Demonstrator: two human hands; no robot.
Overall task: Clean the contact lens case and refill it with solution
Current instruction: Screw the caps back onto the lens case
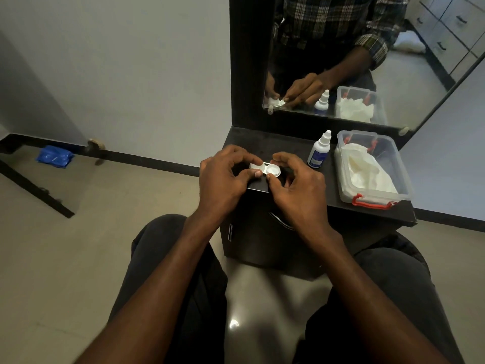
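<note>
A tall mirror (354, 61) in a dark frame stands against the pale wall, and in it a checked shirt and two busy hands show back. Below it juts a dark cabinet top (275, 143), with the person seated before it, knees in dark trousers to either side. On the top's right part sits a clear plastic box (393, 164) with red clasps, something white and crumpled lying inside. Just to the left of the box stands a small white solution bottle (319, 153), upright, cap on, blue label facing out.

Near the front left corner of the top, both hands meet over the white contact lens case (265, 169). The left hand (223, 177) has its fingers curled over the case's left cup, thumb pressed at its near edge, so it grips that side. The right hand (296, 185) pinches the right cup between thumb and bent fingers. That right well faces up and looks open; I cannot tell whether the left one carries its cap, since fingers hide it.

Far off on the floor by the wall lies a blue packet (53, 156).
</note>
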